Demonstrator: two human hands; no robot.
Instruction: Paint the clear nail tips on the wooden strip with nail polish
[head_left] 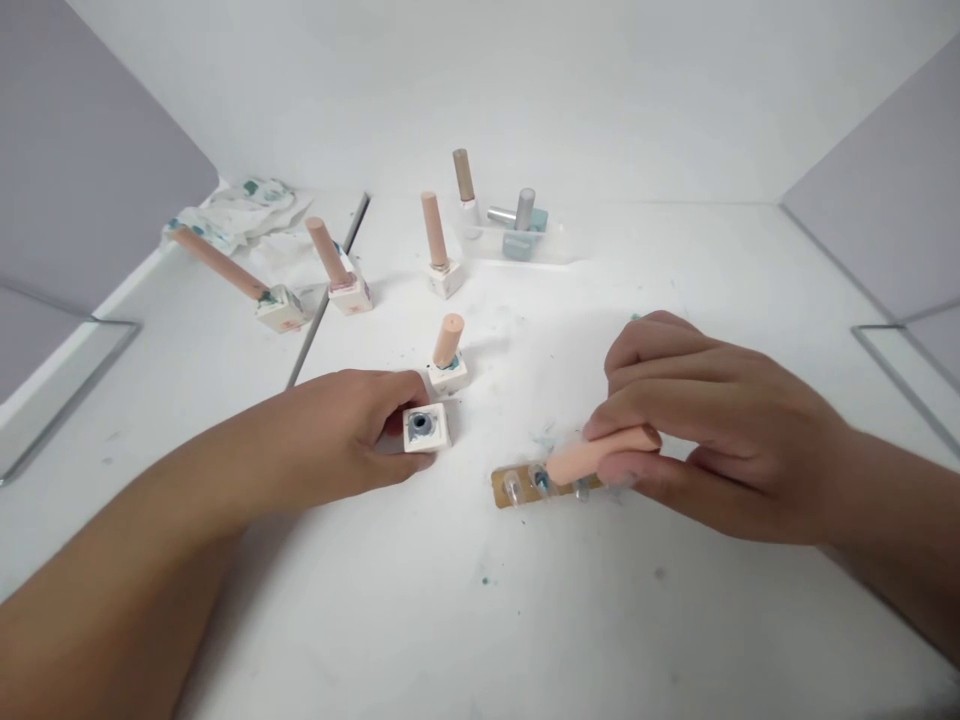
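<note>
My left hand (375,425) grips an uncapped white nail polish bottle (426,428), its dark-stained neck facing up. Between the thumb and fingers of my right hand (697,420) is a peach nail polish brush cap (600,453), tilted, its lower end over a gold strip (496,490). Several clear false nails (512,488) sit along that strip. One false nail (540,480), close to the cap's end, carries dark teal colour. The bristles are hidden or too small to make out. My right hand covers the strip's far right end.
Capped white bottles with peach caps stand beyond my left hand, the nearest bottle (448,370) almost touching it. A clear tray (555,248) at the back holds more bottles. Stained crumpled tissue (240,215) lies back left, near a dark bar (322,305). Paint specks dot the white table (585,620).
</note>
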